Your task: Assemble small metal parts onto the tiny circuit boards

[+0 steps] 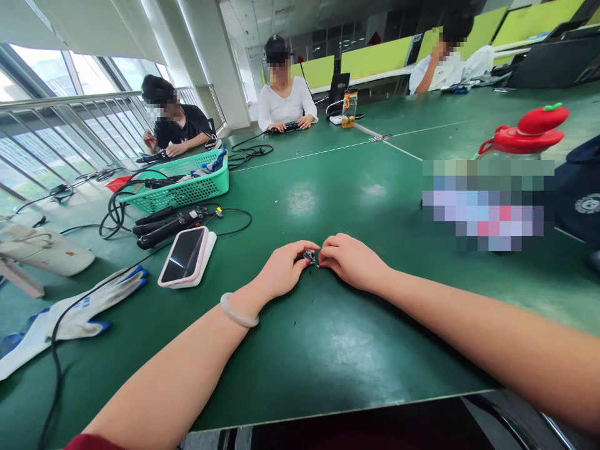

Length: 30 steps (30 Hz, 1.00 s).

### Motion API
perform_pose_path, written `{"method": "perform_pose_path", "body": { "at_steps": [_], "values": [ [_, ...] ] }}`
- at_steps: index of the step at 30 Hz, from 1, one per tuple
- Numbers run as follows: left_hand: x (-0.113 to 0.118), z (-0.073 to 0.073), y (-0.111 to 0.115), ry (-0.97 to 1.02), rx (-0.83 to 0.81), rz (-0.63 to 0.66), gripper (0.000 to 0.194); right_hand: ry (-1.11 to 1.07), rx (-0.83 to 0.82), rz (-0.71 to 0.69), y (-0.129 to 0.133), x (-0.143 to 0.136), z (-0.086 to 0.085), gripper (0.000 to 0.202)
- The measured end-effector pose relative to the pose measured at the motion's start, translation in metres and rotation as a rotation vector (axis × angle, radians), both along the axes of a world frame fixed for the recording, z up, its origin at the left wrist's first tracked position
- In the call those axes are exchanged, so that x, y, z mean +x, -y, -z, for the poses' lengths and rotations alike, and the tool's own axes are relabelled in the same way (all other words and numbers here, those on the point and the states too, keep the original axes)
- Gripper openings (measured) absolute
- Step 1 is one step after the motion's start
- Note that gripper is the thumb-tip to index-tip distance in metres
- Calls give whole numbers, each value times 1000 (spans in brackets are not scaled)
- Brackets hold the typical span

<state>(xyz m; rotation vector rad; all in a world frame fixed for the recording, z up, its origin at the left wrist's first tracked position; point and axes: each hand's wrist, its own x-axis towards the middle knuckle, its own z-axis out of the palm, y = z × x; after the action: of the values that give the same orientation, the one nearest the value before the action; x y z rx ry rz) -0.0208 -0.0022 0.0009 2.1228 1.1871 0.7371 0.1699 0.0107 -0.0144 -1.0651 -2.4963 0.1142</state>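
Observation:
Both hands rest close together over the middle of the green table (281,350). My left hand (282,267), with a pale bangle (238,310) on its wrist, pinches a small dark-and-silver piece (309,257) between thumb and fingers. Its exact kind is too small to make out. Just to the right, my right hand (349,261) is closed with fingertips pressed together near that piece. Whatever those fingertips hold, if anything, is hidden. Tiny dark bits lie on the table below the hands.
Left of my hands are a phone (185,255), black hand tools (171,225), a green basket (182,187) with cables and a white-and-blue glove (79,306). A red-lidded bottle (525,140) stands at right, beside a dark bag (579,187). Several people sit across the table.

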Motion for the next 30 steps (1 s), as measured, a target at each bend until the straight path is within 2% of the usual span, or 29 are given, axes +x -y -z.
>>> {"method": "perform_pose_path", "body": {
  "at_steps": [4, 8, 14, 24, 30],
  "values": [
    [2, -1, 2, 152, -156, -2, 30, 13, -9, -18, 0, 2, 0, 16],
    [0, 1, -1, 235, -160, -60, 30, -98, -60, 10, 3, 4, -3, 15],
    [1, -1, 0, 241, -193, -113, 30, -305, -46, -26, 11, 1, -10, 12],
    [4, -5, 5, 197, -171, -68, 27, -327, -36, -81, 14, 0, -11, 10],
    [4, -5, 5, 226, -151, -53, 26, -345, -63, -57, 15, 0, -14, 10]
  ]
}}
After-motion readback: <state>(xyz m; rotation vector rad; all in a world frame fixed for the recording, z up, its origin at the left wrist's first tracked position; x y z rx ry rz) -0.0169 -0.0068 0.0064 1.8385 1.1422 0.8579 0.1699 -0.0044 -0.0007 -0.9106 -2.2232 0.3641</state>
